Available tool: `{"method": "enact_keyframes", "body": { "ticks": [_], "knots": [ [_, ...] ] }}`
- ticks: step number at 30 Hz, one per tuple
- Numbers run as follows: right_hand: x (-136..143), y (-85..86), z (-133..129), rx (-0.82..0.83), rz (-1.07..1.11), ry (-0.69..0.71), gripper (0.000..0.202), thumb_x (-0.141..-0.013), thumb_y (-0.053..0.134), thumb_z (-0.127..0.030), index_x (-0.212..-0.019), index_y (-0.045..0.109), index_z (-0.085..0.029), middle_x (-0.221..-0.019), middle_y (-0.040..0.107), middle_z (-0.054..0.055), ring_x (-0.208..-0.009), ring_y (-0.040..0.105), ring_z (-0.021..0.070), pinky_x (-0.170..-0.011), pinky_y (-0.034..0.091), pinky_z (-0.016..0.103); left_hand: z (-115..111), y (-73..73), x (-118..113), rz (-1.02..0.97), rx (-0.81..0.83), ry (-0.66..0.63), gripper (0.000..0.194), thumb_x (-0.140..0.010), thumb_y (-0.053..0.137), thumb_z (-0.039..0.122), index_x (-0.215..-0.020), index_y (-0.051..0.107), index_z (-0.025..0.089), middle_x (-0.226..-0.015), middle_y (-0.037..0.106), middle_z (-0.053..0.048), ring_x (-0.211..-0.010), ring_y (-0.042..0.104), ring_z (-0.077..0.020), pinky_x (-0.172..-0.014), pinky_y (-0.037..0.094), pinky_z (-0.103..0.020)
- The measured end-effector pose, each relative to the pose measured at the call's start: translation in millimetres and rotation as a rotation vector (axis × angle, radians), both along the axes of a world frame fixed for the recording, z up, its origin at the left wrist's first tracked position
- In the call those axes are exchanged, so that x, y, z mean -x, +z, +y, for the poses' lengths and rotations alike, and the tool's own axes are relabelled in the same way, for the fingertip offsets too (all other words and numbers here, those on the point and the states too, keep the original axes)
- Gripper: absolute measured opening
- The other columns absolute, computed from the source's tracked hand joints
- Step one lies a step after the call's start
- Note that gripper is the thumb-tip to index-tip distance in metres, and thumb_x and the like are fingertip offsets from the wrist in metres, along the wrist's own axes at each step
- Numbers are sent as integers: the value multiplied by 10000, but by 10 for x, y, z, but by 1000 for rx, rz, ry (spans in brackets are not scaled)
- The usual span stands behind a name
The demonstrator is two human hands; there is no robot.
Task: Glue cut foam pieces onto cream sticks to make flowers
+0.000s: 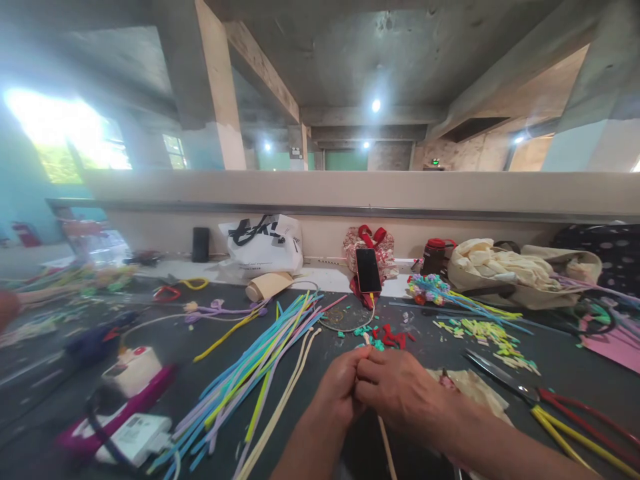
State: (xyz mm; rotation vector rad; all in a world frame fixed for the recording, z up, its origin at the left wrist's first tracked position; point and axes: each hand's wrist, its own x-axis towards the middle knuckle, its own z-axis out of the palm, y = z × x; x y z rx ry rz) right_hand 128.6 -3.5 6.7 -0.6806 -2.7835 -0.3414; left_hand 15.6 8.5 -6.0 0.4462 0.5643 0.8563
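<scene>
My left hand (339, 383) and my right hand (400, 387) meet just above the dark table, fingers closed and pressed together. A beige chenille stem (385, 443) runs down from between them, and a small pale tip shows above the fingertips. Most of what they grip is hidden by the fingers. Just beyond the hands lie short cut pieces in red (393, 337) and teal (376, 343). To the left is a bundle of long blue, yellow and lilac chenille stems (250, 373), with beige stems (285, 393) alongside.
Red-and-yellow-handled scissors (505, 380) lie at right, near yellow-green cut pieces (493, 337). A phone (368, 270) leans on a patterned bag (385, 250), a cable plugged in. A power strip (125, 413) sits at left. A white bag (263, 247) and brown bottle (436, 257) stand behind.
</scene>
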Motion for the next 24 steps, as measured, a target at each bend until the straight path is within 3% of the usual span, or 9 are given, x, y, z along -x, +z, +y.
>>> {"method": "enact_keyframes", "body": {
  "ticks": [3,9,13,16,19,24],
  "knots": [
    [-44,110,-50,119,225,-33,110,-792,484,-140,-725,554,-191,-770,614,4,-709,516,132,-619,374,234,14,10,18,38,-18,31,158,-726,493,165,-577,509,115,-452,502,18,-384,473,-51,-373,344,-129],
    [-449,372,-134,615,761,-343,105,-807,473,-239,-772,557,-187,-621,537,-28,-554,466,92,-501,355,184,-31,92,103,270,-145,29,119,-660,619,211,-652,560,108,-453,540,27,-318,439,-30,-280,190,-110],
    [-767,273,-97,813,951,-394,115,-768,522,-264,-739,581,-170,-584,509,-32,-511,457,84,-456,357,177,-126,113,15,407,-243,2,172,-632,644,265,-668,542,130,-559,589,4,-422,520,-62,-314,296,-115],
    [-910,169,-59,939,997,-376,113,-767,512,-237,-782,601,-169,-602,535,-27,-489,492,79,-445,378,176,-174,66,-84,446,-263,-39,198,-605,652,236,-746,559,132,-570,584,10,-408,497,-58,-306,304,-122],
    [-955,136,-37,1052,992,-344,114,-749,522,-205,-812,609,-167,-602,555,-24,-494,519,80,-455,400,175,-189,23,-140,505,-270,-55,258,-594,643,223,-824,569,133,-539,564,24,-359,462,-53,-281,271,-126],
    [-891,152,-39,1158,1062,-349,96,-705,563,-194,-795,574,-164,-550,545,-48,-439,484,59,-420,383,152,-184,5,-170,525,-266,-27,207,-569,640,220,-743,568,134,-569,577,9,-405,495,-66,-300,294,-132]
  ]
}}
